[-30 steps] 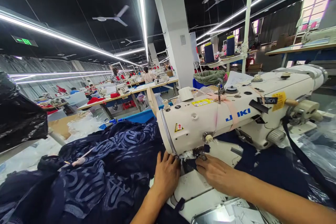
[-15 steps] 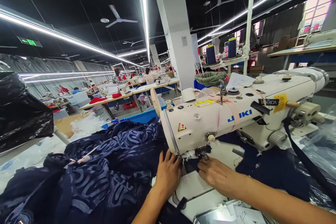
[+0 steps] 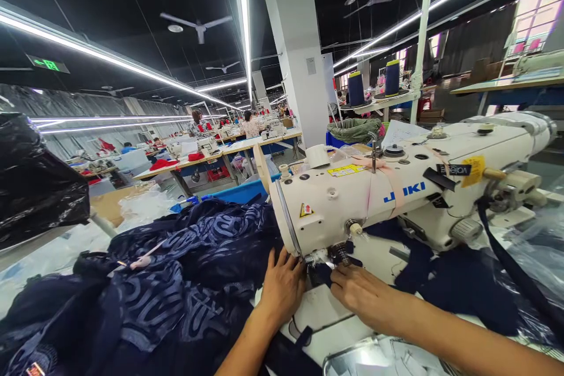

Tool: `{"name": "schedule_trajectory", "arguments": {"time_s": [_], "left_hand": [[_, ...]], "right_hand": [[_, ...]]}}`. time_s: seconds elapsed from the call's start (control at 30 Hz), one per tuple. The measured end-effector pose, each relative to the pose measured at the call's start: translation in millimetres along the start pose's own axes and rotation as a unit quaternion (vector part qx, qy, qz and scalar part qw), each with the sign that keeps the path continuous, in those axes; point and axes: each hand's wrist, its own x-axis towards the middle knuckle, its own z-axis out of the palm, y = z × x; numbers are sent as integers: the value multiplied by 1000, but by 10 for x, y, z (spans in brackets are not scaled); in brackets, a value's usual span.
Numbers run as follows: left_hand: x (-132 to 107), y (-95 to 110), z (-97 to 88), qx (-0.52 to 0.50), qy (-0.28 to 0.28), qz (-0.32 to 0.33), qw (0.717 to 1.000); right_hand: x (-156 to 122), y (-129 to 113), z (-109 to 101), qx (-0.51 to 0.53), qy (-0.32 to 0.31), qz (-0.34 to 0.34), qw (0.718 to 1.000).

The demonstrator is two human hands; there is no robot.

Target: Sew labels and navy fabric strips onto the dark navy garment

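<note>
A white sewing machine with blue lettering stands before me. My left hand lies beside the needle area, its fingers spread over dark cloth and partly hidden behind the machine head. On the other side, my right hand has its fingers bent together at the edge of a small navy fabric piece by the presser foot. Its fingertips are partly covered. A heap of navy garments with pale curved patterns spreads to the left of my left hand.
Two navy thread cones stand on a rack behind the machine. A metal tray with labels sits at the front edge. More navy cloth and clear plastic lie right. A black plastic bag hangs left. Co-workers sit at tables further back.
My right hand has shifted slightly left, closer to the needle area. My left hand stays almost in place. The view has tilted a little.
</note>
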Motion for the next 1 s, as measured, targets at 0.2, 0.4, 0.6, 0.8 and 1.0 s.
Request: {"name": "schedule_trajectory", "arguments": {"time_s": [0.2,0.4,0.6,0.8,1.0], "left_hand": [[5,-9,1,0,3,0,1000],[20,-19,4,1,-6,-1,1000],[43,-24,27,9,1,2,1000],[89,-34,20,-6,-4,-3,1000],[127,-61,74,-3,0,-3,1000]], "right_hand": [[21,-30,-20,-17,-5,16,1000],[38,-44,-13,-6,-11,13,1000],[83,-68,-3,-6,-21,20,1000],[129,-120,83,-13,-14,26,999],[177,-155,202,-23,1,42,999]]}}
